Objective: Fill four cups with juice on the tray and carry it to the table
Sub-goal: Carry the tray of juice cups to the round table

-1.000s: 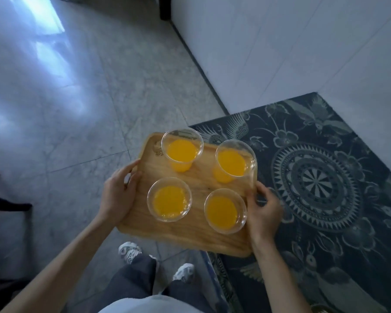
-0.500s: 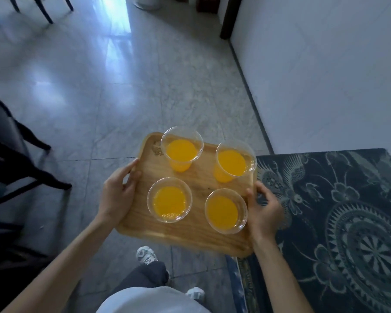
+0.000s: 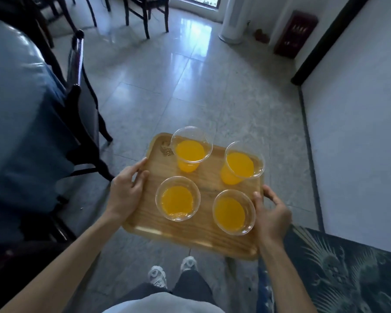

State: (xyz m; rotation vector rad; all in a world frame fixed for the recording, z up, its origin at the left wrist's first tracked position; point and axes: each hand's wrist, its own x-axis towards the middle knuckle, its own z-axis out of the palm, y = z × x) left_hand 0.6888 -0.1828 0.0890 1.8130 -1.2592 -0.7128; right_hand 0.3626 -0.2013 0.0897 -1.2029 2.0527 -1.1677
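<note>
Since the earlier frame the rug has been sliding off to our lower right and a chair beside a blue-covered worktop has been coming into view on our left, while the tray is keeping the same place between our hands.

We are carrying, not pouring — all four cups are already holding orange juice, so we judge the filling done and the walk to the worktop under way. Our left hand is gripping the tray's left edge, thumb on top, fingers curling beneath; our right hand is gripping the right edge the same way, close by the near-right cup. The tray is hanging in the air over the tiled floor, level as far as we can tell.

Next we are probably needing to turn left past the chair and lower the tray flat — any tilt would slop the juice.

The tray is pale wood, rectangular with rounded corners, a low raised rim and a small dark mark at its far-left corner. The cups are clear, thin, round-mouthed and tapering, likely light and easy to tip. The floor is glossy grey stone, reflecting window light.
</note>
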